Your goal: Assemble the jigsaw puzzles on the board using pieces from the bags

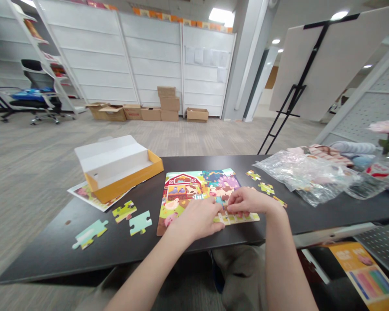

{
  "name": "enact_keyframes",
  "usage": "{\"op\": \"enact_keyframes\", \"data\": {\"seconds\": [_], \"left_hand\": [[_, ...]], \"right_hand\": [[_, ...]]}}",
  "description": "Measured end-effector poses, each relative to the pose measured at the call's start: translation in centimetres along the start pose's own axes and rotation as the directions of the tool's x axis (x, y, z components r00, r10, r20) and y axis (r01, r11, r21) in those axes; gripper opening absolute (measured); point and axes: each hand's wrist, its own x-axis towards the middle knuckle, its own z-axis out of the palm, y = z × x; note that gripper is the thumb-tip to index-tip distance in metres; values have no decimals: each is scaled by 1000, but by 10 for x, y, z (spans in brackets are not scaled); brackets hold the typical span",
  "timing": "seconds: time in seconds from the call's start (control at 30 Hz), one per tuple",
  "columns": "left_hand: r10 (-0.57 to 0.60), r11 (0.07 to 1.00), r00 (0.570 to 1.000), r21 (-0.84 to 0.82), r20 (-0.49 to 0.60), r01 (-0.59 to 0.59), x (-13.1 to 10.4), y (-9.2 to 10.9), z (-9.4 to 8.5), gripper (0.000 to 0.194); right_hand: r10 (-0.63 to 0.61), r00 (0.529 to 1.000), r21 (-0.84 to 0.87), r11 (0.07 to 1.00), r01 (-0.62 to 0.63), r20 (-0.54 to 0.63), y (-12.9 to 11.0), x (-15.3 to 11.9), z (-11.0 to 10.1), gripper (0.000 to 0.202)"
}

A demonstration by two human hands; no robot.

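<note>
A farm jigsaw puzzle [176,188] with a red barn and animals lies on the black table in front of me. My left hand [202,218] rests flat over its lower middle, fingers stretched out. From the right, my right hand [251,201] has its fingers curled and pinched at the puzzle's surface, on a puzzle piece that they mostly hide. The two hands' fingertips are close together. Loose on the left lie a green puzzle piece [125,211], a pale blue one [140,223] and a longer blue-green one [90,233]. More loose pieces [266,188] lie right of the puzzle.
An open yellow box [123,175] stands at the back left, on a printed picture sheet [79,190]. Crumpled clear plastic [311,177] and rolled fabrics [353,149] cover the table's right side. Below right is a yellow package [359,255].
</note>
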Motion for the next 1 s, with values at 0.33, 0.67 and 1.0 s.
{"op": "enact_keyframes", "data": {"seconds": [0.33, 0.67, 1.0], "left_hand": [[-22, 1000, 1000, -18, -4, 22, 0, 2, 8, 40], [-52, 998, 998, -18, 30, 52, 0, 4, 2, 32], [-1, 999, 1000, -53, 10, 1, -7, -18, -12, 55]], "right_hand": [[5, 1000, 27, 1000, -5, 23, 6, 5, 0, 27], [6, 999, -16, 1000, -6, -40, 6, 2, -1, 28], [10, 966, -97, 995, -36, -258, 38, -7, -16, 27]]}}
